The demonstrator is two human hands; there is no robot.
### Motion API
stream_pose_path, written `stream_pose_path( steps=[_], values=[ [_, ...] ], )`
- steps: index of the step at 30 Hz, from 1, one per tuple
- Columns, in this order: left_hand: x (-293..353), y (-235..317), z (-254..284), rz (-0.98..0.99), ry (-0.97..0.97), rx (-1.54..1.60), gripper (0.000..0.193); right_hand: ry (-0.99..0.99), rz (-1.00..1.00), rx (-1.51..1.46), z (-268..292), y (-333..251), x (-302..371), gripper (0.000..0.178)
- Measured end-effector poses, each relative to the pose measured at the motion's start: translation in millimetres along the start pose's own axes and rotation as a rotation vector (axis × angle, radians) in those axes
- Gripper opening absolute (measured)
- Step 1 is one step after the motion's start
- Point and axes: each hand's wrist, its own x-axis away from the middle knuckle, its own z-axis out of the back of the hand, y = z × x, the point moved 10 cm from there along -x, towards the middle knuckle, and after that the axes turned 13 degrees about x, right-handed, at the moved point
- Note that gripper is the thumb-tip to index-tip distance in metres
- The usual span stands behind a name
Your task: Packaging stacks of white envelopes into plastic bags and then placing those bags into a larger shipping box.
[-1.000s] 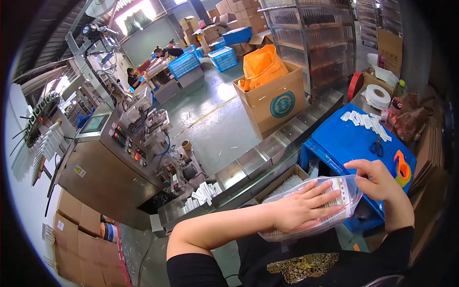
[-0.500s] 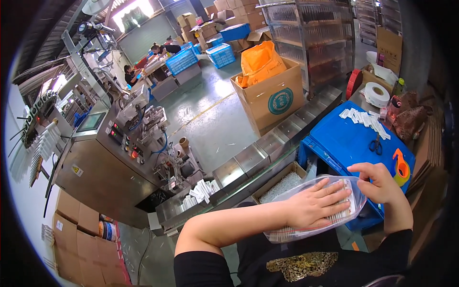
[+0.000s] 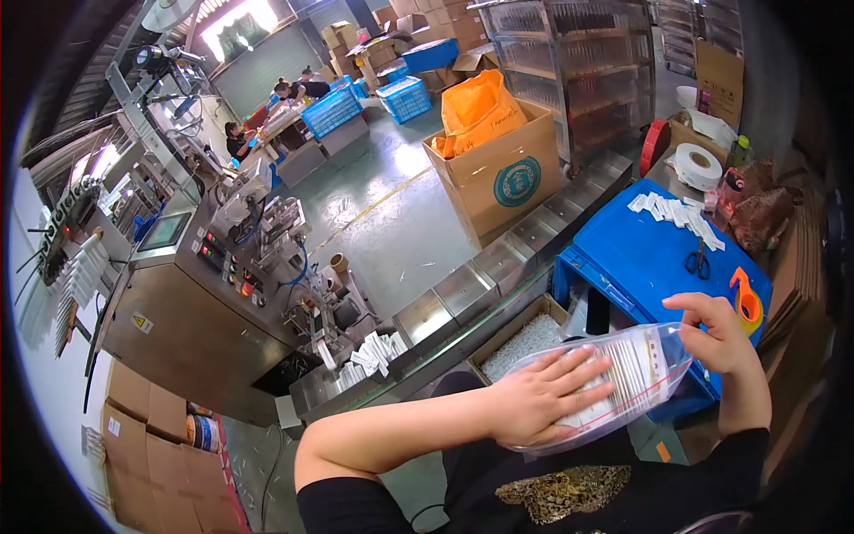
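A clear plastic bag (image 3: 669, 343) with a red line along its edge lies slanted in front of my body. Inside it, slim white packets (image 3: 633, 369) stand packed in a row. My left hand (image 3: 553, 396) rests flat on the bag, fingers spread over the packets' left part. At the bag's right end, my right hand (image 3: 719, 336) has its thumb against the film, and the bag's edge seems held there. Its index finger reaches out above the thumb; the other fingers are mostly hidden.
A blue crate lid (image 3: 623, 245) at the right bears loose white packets (image 3: 672, 214), scissors (image 3: 698, 261) and an orange tape dispenser (image 3: 747, 303). A metal conveyor (image 3: 463, 294) runs diagonally from a packing machine (image 3: 205, 294). Beside it stands an open carton (image 3: 525, 343) of small clear pieces.
My left hand has slid left along the bag, baring more of the packets. My right hand has shifted slightly right, and the bag's right end looks flatter.
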Motion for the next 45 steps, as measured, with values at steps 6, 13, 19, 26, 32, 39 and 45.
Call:
stream_pose_path(
  steps=[6, 13, 19, 26, 32, 39, 45],
  values=[
    [-5.1, -16.4, -14.5, 0.019, 0.08, 0.032, 0.064, -0.082, -0.072, -0.002, -18.2, 5.7, -4.0, 0.036],
    [18.7, -1.9, 50.5, -0.1, 0.353, 0.293, 0.055, -0.061, -0.177, -0.029, -9.1, 20.3, -11.0, 0.039],
    [56.4, 20.6, 37.5, -0.01, 0.262, 0.053, 0.057, -0.109, -0.149, 0.01, -4.2, 11.1, 5.0, 0.043],
    [84.4, 24.9, 34.3, 0.05, 0.374, -0.165, 0.041, -0.139, -0.129, 0.069, -3.4, 7.2, 6.8, 0.043],
    [107.2, -0.9, 49.4, 0.206, 0.484, -0.011, 0.029, -0.085, -0.176, 0.05, 3.2, 15.3, 8.3, 0.039],
    [87.7, 47.5, 86.8, 0.089, 0.534, -0.079, 0.023, -0.055, -0.12, 0.222, 37.3, 0.1, 1.3, 0.037],
    [74.0, 6.6, 66.0, 0.297, 0.436, 0.119, 0.021, -0.277, -0.17, 0.612, 18.6, 3.9, -3.8, 0.039]
  ],
)
